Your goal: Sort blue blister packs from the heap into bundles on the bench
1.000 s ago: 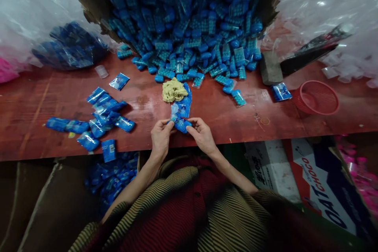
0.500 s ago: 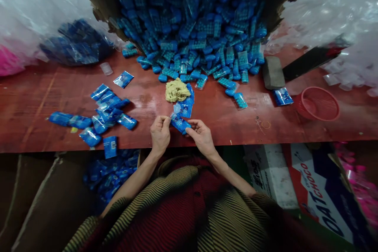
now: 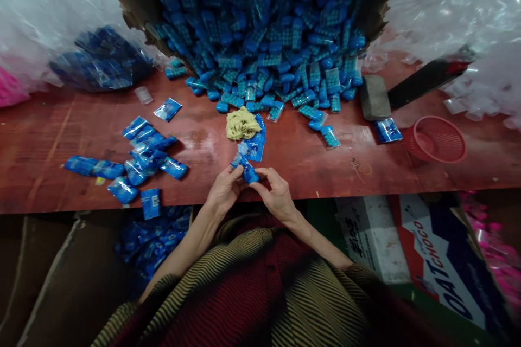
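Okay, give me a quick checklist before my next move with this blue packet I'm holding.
1. Grip on the blue packet: ok, left hand and right hand both on it.
2. Blue packet closed: cannot tell, fingers cover part of it and it's small in view.
3. Flat wrappers at hand: ok, just beyond the blue packet, partly under the yellow wad.
4. Bottles at hand: ok, heaped beyond the yellow wad.
5. Barcode packet fully on the table: not ok, it sticks out past the near edge.
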`<state>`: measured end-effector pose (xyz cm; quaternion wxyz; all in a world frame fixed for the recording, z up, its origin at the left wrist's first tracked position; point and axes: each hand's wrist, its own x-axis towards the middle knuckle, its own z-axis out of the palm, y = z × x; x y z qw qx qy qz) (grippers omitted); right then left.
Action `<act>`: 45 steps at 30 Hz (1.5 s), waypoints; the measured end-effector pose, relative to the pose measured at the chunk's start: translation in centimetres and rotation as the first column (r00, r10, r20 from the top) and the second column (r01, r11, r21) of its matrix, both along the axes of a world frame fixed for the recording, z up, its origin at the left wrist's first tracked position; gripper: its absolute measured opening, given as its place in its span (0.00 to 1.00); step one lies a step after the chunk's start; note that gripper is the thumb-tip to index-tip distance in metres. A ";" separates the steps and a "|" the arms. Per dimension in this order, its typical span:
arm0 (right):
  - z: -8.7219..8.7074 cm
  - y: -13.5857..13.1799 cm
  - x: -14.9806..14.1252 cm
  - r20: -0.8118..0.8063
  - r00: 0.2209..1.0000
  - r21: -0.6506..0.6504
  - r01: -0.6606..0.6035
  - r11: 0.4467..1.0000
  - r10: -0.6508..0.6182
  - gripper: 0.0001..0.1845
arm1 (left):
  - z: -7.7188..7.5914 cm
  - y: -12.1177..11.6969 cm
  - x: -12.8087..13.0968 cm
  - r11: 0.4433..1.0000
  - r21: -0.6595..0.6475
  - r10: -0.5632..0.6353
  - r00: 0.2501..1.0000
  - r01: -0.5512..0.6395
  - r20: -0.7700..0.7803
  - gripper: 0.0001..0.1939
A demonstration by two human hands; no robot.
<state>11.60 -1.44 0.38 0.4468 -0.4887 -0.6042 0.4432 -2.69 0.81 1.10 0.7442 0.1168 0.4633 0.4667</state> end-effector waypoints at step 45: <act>-0.3 1.7 1.1 -0.456 0.859 -0.359 -0.415 0.836 0.231 0.27 | 0.5 -2.0 1.2 0.996 0.077 -0.041 0.997 0.036 0.067 0.13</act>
